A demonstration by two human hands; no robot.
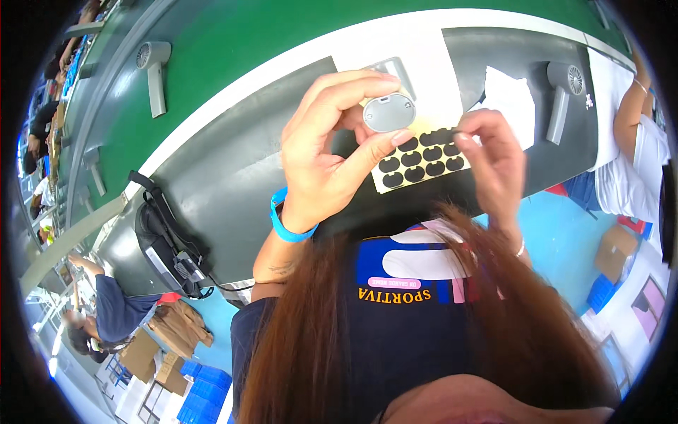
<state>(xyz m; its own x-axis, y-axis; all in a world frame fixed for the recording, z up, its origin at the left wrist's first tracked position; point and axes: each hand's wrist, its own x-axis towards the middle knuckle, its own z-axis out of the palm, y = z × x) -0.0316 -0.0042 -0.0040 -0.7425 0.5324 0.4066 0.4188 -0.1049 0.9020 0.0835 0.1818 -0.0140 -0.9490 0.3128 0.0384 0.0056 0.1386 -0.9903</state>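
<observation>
My left hand [314,155], with a blue band at the wrist, is raised over the dark work surface. Its thumb and fingers grip a grey oval-ended part [390,115], the flat end turned up toward me. To the right, my right hand [496,159] is closed in a pinch, and a thin dark edge like a black sticker [458,131] shows at its fingertips. Below and between the hands lies a pale sheet [383,186] with rows of black oval stickers. The right fingertips hover by the sheet's upper right corner. Just beyond the left fingers sits a grey rectangular object [404,76], partly hidden.
A grey handheld fan [563,102] lies at the right beside crumpled white paper [510,106]; another fan [154,78] lies far left on the green surface. A black bag [166,244] rests at the left edge. Co-workers sit at both sides, one in a white top [628,169].
</observation>
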